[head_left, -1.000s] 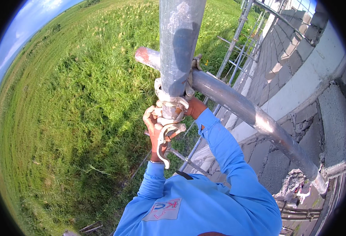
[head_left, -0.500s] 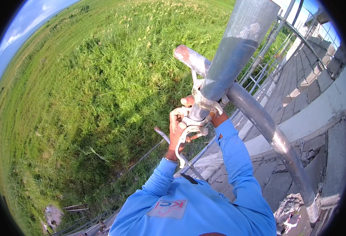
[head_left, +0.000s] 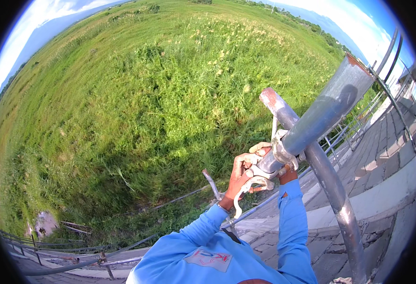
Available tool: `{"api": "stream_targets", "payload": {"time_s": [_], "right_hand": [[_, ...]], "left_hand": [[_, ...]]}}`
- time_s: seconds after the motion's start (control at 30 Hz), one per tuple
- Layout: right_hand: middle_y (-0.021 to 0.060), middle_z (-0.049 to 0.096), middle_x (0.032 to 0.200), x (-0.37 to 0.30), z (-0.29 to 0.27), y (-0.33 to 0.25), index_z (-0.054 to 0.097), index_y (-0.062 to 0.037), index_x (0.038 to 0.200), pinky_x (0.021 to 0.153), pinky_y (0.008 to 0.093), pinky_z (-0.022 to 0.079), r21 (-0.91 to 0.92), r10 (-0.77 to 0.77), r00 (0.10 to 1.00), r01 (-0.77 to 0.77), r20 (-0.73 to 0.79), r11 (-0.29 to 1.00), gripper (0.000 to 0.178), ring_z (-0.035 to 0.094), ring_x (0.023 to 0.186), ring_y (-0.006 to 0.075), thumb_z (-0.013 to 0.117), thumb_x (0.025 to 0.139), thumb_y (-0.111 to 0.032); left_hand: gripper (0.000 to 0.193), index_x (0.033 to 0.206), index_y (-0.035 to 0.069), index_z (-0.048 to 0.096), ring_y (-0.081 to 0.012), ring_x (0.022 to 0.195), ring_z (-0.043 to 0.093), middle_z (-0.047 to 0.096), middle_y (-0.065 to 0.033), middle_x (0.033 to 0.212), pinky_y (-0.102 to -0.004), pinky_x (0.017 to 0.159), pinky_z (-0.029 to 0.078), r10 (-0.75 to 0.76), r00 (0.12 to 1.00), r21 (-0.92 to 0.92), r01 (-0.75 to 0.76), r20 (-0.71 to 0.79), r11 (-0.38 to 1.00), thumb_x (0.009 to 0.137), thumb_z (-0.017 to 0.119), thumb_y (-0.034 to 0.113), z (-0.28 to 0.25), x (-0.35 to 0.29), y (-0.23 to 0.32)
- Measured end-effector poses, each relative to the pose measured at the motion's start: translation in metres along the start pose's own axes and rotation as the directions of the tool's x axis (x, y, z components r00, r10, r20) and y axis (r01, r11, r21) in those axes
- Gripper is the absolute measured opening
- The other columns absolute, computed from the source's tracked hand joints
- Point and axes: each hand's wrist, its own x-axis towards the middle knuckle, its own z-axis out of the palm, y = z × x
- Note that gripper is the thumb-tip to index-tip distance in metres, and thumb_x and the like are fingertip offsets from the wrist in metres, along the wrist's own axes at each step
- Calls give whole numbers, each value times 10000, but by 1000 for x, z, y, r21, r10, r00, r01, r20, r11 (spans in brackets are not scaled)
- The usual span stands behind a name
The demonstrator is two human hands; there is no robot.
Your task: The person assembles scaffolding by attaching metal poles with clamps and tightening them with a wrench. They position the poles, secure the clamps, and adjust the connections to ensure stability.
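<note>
A thick grey steel scaffold tube (head_left: pixel 326 106) rises steeply in front of me. Another scaffold tube (head_left: pixel 333 194) crosses it, joined by an upper scaffold clamp (head_left: pixel 280 147). Just below, around the lower part of the steep tube, sits a second scaffold clamp (head_left: pixel 260 182) with its curved jaw hanging open. My left hand (head_left: pixel 238 176) grips this lower clamp from the left, fingers bent and thumb on its edge. From the right, my right hand (head_left: pixel 287 175) reaches closed behind the tube at the same clamp; most of its fingers are hidden.
A concrete-block slope (head_left: pixel 321 222) runs along the right, with more scaffold frames (head_left: pixel 354 130) at the far right. A short tube (head_left: pixel 211 183) stands below my left forearm. Rails (head_left: pixel 75 272) cross the lower left. Green grassland (head_left: pixel 137 109) spreads beyond.
My view has tilted up and swung left, so the tubes and both hands appear farther right and lower. Both hands stay at the lower clamp, its jaw still open.
</note>
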Motion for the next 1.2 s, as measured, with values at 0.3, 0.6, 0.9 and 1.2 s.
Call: {"api": "stream_targets", "payload": {"time_s": [0.3,0.6,0.9,1.2], "right_hand": [[44,630,894,71,30,-114,601,-44,995,732,331,573,640,117,714,-678,690,362,90,634,832,154,687,971,-56],[79,648,1003,49,31,-59,580,-15,1235,775,355,574,577,171,982,-182,74,796,303,637,868,196,629,1035,-238],[68,659,1014,64,25,-118,625,18,1160,712,308,558,549,258,821,-541,510,637,258,648,877,156,706,981,-149],[-1,639,899,59,31,-126,662,-18,1026,648,295,523,643,442,839,-534,318,550,226,606,750,110,740,974,-224]], "left_hand": [[464,1344,56,441,-128,1044,477,472,-31,1127,-301,964,415,15,1000,-16,-15,10,1000,999,668,267,-1,-2,2],[612,1399,114,386,-149,1043,502,467,-38,1168,-316,921,484,35,999,-52,-36,-22,998,949,728,350,2,3,0],[586,1430,77,360,-155,1185,474,464,-51,1260,-330,1061,390,17,1000,-50,-17,5,999,966,693,213,-3,0,-2],[566,1411,62,379,-159,1180,492,490,-53,1239,-334,1057,397,48,998,-117,-44,28,992,983,696,253,0,3,-4]]}}
